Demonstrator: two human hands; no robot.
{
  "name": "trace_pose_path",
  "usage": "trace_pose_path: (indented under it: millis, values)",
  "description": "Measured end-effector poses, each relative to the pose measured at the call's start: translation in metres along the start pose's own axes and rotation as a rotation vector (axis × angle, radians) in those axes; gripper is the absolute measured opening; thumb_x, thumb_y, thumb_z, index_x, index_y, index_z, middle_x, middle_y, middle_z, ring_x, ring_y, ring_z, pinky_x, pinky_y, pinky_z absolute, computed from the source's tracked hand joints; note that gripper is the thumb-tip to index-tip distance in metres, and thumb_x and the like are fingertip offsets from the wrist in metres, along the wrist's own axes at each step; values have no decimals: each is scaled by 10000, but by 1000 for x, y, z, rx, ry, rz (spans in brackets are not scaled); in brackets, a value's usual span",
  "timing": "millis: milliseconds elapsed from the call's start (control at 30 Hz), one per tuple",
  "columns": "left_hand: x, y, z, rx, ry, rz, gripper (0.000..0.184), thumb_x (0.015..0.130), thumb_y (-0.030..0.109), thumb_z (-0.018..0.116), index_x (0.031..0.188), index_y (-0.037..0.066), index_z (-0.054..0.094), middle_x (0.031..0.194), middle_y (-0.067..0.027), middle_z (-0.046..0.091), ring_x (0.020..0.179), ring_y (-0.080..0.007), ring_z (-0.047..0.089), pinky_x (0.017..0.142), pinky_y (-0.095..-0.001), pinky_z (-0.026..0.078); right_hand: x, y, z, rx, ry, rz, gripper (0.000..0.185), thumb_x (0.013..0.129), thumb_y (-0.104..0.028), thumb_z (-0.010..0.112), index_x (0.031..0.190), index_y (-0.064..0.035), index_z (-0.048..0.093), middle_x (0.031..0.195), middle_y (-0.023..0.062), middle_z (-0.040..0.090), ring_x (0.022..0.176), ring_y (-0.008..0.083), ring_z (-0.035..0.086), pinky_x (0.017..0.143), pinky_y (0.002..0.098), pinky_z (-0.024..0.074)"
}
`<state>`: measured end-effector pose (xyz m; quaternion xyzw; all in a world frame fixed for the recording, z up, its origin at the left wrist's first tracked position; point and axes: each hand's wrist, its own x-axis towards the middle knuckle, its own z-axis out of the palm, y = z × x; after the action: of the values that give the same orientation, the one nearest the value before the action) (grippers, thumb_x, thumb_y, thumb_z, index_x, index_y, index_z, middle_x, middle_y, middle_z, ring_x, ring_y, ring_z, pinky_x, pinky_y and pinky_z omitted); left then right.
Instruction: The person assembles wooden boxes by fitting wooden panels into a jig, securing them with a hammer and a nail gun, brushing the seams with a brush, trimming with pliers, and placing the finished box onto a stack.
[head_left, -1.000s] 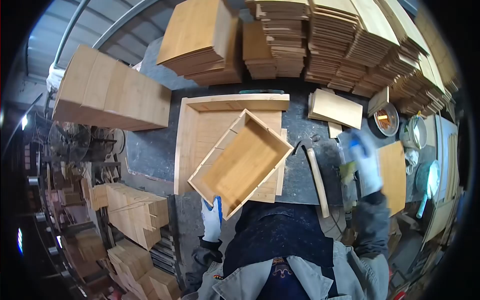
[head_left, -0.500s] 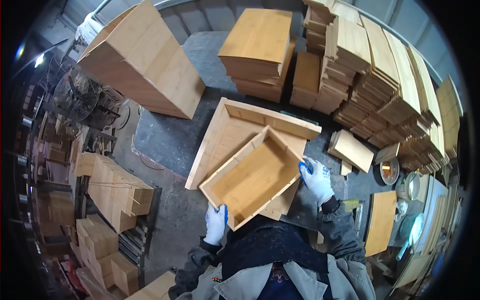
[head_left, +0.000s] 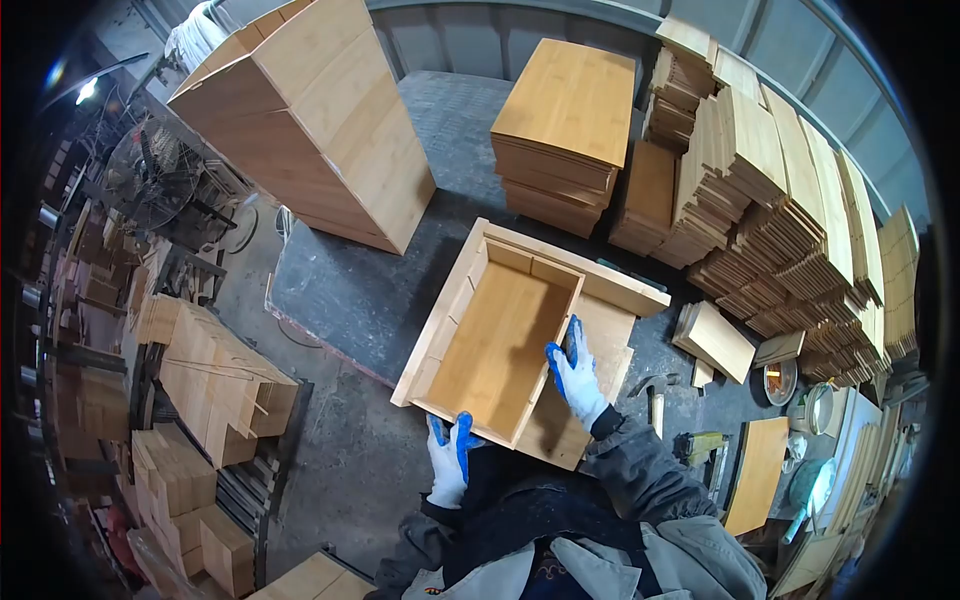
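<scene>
A shallow open wooden box (head_left: 490, 345) lies in the corner of an L-shaped wooden frame, two raised strips on a wooden board (head_left: 610, 325). My left hand (head_left: 450, 462), in a white glove with blue fingertips, holds the box's near wall, its thumb at the rim. On the right wall is my right hand (head_left: 577, 378), gloved the same way, with one digit at the rim and others along the outside. The undersides of my fingers are hidden. Close to my right forearm lies a hammer (head_left: 656, 408) on the dark worktable (head_left: 330, 275).
A tall wooden box (head_left: 340, 130) stands at the back left. Stacked panels (head_left: 565, 110) and piles of thin boards (head_left: 780, 170) line the back right. A metal bowl (head_left: 780, 382) and loose panel (head_left: 757, 475) are at the right. More wooden pieces (head_left: 215, 375) sit lower left beside the floor.
The box has turned from a slant to line up with the frame's corner and now sits inside it. My right hand has moved left along its wall. The view has shifted slightly.
</scene>
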<state>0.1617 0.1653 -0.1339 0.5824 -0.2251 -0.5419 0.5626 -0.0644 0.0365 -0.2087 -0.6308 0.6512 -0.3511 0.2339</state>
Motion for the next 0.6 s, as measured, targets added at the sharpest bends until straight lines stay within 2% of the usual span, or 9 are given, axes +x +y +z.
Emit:
trace_pose_path:
  millis: [33,133,333,433,533,567,600]
  values:
    - [2,-1,-3,-5,-13,15,578,1042,201,658,1520,11,397,1338,-121,599,1144,-193,619,895,-336,567,0,-8,-6,-9,-1,2,835,997,-356,671,1657,-110,224,1479,231,570,1166,398,658,974,425,521]
    - [8,15,-26,36,-59,-109,525,1037,186,666,1474,-1,443,1264,-119,636,1070,-181,644,877,-325,569,5,-38,-29,501,-164,288,791,1005,-365,655,1635,-75,275,1468,255,567,1177,404,653,993,439,516]
    - [25,16,-47,140,-130,-235,373,1021,148,685,1320,-21,538,1095,-109,688,917,-160,679,828,-316,581,3,-40,-17,143,-45,199,702,1001,-328,645,1570,-14,380,1423,286,581,1182,437,638,1012,461,505]
    - [20,16,-43,186,-113,-116,275,1053,186,643,1175,-51,580,944,-116,723,816,-194,729,762,-315,589,1,-44,-13,32,-13,198,665,999,-301,640,1538,18,418,1399,305,582,1181,453,632,1010,469,507]
    - [22,12,-53,184,-161,-179,271,1053,196,644,1174,-39,581,978,-128,721,826,-203,732,777,-334,600,4,-45,-13,-29,51,105,621,981,-329,635,1465,34,490,1257,307,658,1108,468,659,954,489,532]
    - [24,12,-56,180,-177,-198,270,1053,201,645,1173,-32,582,995,-134,720,831,-207,733,784,-343,606,9,-47,-15,-32,60,120,621,981,-329,635,1465,34,490,1257,307,658,1108,468,659,954,489,532]
    - [28,11,-59,190,-192,-203,270,1053,201,645,1173,-32,582,995,-134,720,831,-207,733,784,-343,606,18,-61,-23,-57,-48,240,598,976,-345,624,1419,41,516,1193,303,679,1070,463,672,935,497,536]
